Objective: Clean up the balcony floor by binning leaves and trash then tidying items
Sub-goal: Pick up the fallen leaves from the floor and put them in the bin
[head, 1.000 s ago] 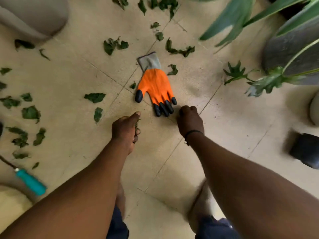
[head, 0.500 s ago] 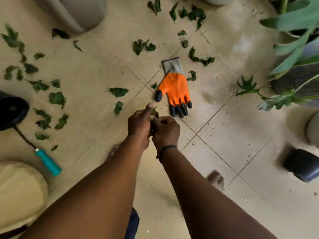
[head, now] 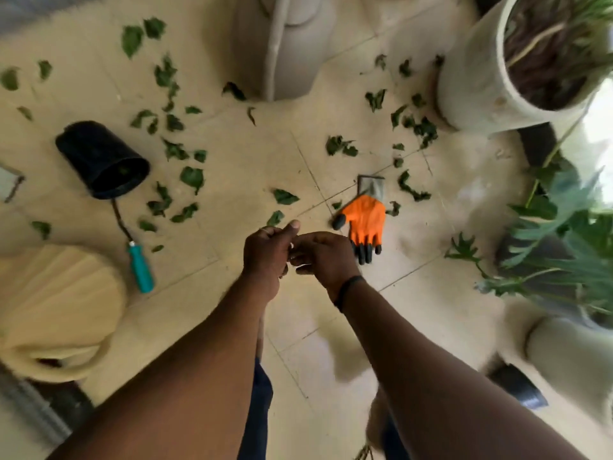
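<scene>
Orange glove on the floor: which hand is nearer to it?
Right. The right hand sits just beside the orange glove, near its black fingertips; the left hand is farther off, beyond the right one.

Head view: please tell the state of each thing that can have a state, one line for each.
Left hand: fingers curled, raised over the floor; what it holds is hidden.
Right hand: fingers loosely curled, beside the left hand.
Glove: lying flat on the floor.
Black pot: tipped on its side.
Trowel: lying on the floor.
Leaves: scattered on the floor.
White planter: upright.
</scene>
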